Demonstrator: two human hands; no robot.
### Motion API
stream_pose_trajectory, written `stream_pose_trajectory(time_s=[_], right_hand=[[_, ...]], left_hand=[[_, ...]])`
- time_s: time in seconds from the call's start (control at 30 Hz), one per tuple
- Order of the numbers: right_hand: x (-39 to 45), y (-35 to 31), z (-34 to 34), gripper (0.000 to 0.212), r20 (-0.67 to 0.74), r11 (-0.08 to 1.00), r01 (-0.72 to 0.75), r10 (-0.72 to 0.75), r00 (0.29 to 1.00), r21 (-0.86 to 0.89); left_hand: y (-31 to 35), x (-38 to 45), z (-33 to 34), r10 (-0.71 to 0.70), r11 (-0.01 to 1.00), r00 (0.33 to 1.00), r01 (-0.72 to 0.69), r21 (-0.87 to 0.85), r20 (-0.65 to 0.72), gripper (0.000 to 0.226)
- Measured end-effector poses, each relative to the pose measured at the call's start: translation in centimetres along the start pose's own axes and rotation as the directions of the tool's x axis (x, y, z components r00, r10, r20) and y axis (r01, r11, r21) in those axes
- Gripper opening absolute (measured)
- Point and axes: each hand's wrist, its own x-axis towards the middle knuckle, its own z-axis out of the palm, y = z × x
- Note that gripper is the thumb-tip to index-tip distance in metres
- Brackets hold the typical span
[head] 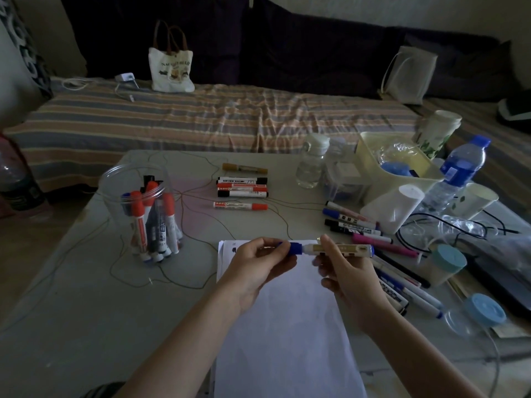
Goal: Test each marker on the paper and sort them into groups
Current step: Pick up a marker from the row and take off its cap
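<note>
- The left hand [260,261] is pinching the blue cap [293,249] of a cylindrical marker [330,249], fingers closed around it.
- The right hand [349,271] is gripping the marker's pale, labelled barrel, holding it level just above the smooth white paper [287,326].
- A loose heap of slim markers [373,239] is lying just beside the right hand.
- A row of thick markers [242,186] is lying parallel farther back on the matte table [71,311].
- A clear round plastic jar [138,208] is standing upright on the left, holding red-capped markers.
</note>
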Motion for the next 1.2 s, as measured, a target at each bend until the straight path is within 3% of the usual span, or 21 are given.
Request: stream_pose_trajectory(time_s=[0.33, 0.6, 0.8, 1.0, 1.07, 1.1, 1.13, 1.17, 1.2], right_hand=[[0.6, -0.2, -0.2, 0.018, 0.015, 0.978, -0.086, 0.084, 0.996, 0.193], [0.3, 0.0, 0.3, 0.024, 0.050, 0.964, -0.163, 0.156, 0.986, 0.208], [-0.3, 0.1, 0.7, 0.020, 0.106, 0.856, -0.314, 0.297, 0.949, 0.412], [0.4, -0.6, 0.8, 0.032, 0.207, 0.866, -0.299, 0.233, 0.950, 0.400], [0.9, -0.9, -0.2, 0.033, 0.129, 0.962, -0.173, 0.148, 0.981, 0.212], [1.1, -0.9, -0.9, 0.029, 0.088, 0.998, -0.048, 0.051, 0.995, -0.035], [1.2, -0.8, -1.5, 0.025, 0.099, 0.936, 0.102, -0.073, 0.992, -0.338], [1.3, -0.4, -1.9, 0.022, 0.174, 0.769, 0.251, -0.182, 0.968, -0.588], [1.3, 0.1, -2.1, 0.020, 0.272, 0.584, 0.359, -0.235, 0.933, -0.728]], left_hand=[[0.3, 0.1, 0.2, 0.009, 1.000, 1.000, -0.009, 0.026, 0.004, 0.019], [0.0, -0.1, 0.1, 0.083, 0.994, 0.997, -0.083, 0.071, 0.001, 0.013], [-0.2, -0.5, 0.2, 0.267, 0.921, 0.963, -0.267, 0.282, 0.038, 0.012], [1.1, 0.3, -0.2, 0.276, 0.937, 0.961, -0.269, 0.222, -0.001, 0.015], [1.7, 0.8, -1.2, 0.271, 0.943, 0.961, -0.254, 0.215, -0.052, 0.015], [1.8, 0.9, -1.6, 0.280, 0.935, 0.958, -0.256, 0.245, -0.066, 0.016], [1.7, 1.1, -2.0, 0.287, 0.924, 0.956, -0.259, 0.280, -0.063, 0.016], [1.5, 1.2, -2.1, 0.287, 0.911, 0.957, -0.259, 0.321, -0.042, 0.017], [1.1, 1.2, -1.9, 0.275, 0.900, 0.961, -0.254, 0.355, -0.009, 0.018]])
